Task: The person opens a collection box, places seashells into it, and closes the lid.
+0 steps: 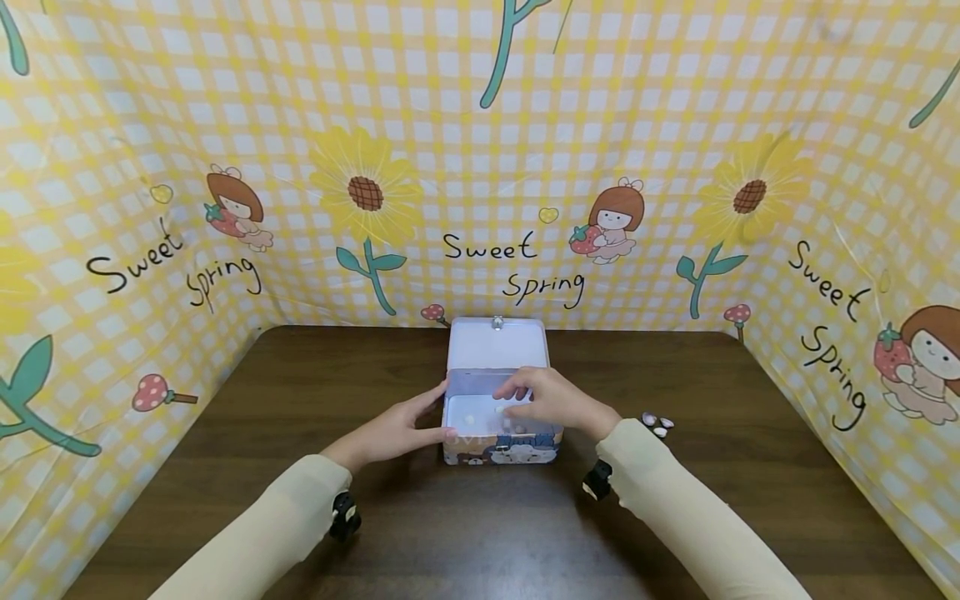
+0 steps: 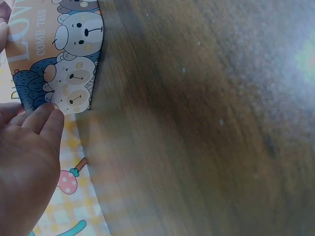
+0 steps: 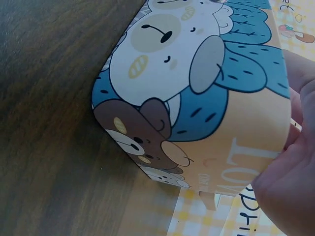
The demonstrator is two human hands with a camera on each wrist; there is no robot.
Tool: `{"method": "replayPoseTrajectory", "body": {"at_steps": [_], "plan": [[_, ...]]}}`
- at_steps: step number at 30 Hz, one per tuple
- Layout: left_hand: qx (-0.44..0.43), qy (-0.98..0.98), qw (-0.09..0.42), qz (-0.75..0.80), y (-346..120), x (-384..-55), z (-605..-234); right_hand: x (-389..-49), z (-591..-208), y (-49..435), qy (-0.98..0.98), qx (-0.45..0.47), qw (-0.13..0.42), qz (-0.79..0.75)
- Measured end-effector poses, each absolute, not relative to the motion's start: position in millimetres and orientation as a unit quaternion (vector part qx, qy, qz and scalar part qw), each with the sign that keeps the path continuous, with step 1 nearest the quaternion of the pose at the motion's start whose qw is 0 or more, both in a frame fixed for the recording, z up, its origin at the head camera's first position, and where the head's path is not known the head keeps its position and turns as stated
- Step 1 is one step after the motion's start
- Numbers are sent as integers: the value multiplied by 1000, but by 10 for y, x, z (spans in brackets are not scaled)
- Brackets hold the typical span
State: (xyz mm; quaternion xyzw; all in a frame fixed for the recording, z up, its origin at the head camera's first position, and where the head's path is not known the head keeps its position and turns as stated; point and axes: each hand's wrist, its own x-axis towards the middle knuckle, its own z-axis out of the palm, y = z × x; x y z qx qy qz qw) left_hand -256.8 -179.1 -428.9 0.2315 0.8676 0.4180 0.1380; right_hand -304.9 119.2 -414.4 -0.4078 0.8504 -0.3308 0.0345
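Note:
A tin box printed with cartoon bears stands on the table, its lid raised at the back. My left hand rests against the box's left side, thumb by the front corner and fingers extended along the wall. In the left wrist view the fingertips of the left hand touch the printed side. My right hand reaches over the box opening, thumb and fingers spread apart. Inside lies a small pale piece. The right wrist view shows the box front up close, with the right hand partly cut off.
Several small shells, whitish with purple edges, lie on the table right of the box. A yellow checked cloth encloses the back and sides of the dark wooden table.

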Motion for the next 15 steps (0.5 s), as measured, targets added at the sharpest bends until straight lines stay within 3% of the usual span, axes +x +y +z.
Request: {"method": "replayPoseTrajectory", "body": {"at_steps": [15], "plan": [[233, 867, 137, 419, -1781, -2562, -4268, -3016, -4091, 1275, 858, -399, 27, -322]]}}
